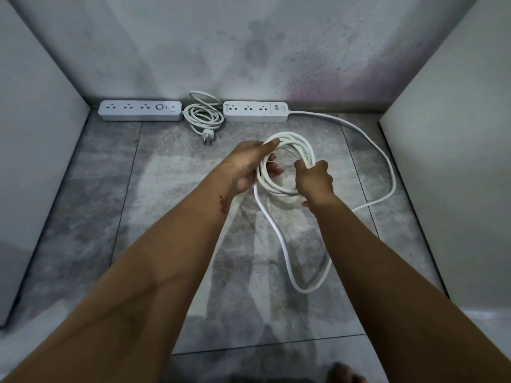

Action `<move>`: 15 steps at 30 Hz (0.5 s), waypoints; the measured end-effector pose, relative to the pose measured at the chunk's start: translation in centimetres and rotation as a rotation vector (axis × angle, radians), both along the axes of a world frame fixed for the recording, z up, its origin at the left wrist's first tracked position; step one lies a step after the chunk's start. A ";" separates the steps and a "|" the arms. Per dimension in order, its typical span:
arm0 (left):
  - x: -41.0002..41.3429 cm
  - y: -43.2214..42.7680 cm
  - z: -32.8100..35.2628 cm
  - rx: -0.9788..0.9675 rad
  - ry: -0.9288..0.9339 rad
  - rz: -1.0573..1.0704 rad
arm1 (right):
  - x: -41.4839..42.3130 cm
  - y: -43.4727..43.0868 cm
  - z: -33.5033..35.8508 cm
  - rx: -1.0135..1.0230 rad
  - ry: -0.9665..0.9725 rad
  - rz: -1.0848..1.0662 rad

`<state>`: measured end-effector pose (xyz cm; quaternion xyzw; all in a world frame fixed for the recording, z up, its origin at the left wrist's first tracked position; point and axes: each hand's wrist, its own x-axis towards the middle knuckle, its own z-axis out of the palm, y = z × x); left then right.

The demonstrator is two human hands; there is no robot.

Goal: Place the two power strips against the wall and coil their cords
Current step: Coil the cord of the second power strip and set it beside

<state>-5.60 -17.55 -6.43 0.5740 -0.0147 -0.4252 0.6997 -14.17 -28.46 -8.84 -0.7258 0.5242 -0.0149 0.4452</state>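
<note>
**Two strips against the wall [221, 51], one cord half wound**

Both lie on the floor [166, 217] touching the wall: the left strip [140, 110] and the right strip [255, 111], a finished coil [203, 116] and its plug [206, 133] between them. Left hand [247, 165] and right hand [315, 179] each curl their fingers round loops of the second cord [276, 190], whose slack trails over the floor to the right strip.

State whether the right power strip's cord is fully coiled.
Partly coiled: cord loops held by left hand and right hand; slack trails on floor.
</note>
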 end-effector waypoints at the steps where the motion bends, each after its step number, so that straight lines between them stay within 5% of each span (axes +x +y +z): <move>1: 0.1 -0.1 0.2 0.010 -0.032 -0.014 | 0.1 -0.1 0.1 -0.021 0.027 0.029; 5: 0.7 0.2 0.6 0.078 -0.198 -0.179 | -0.1 -0.5 0.8 -0.176 0.146 0.177; 10: 0.5 0.3 0.6 0.145 -0.278 -0.340 | -0.6 -0.7 1.9 -0.216 -0.238 0.336; 15: 0.2 0.0 1.1 0.012 -0.190 -0.221 | -0.8 -0.9 1.5 -0.237 -0.311 0.299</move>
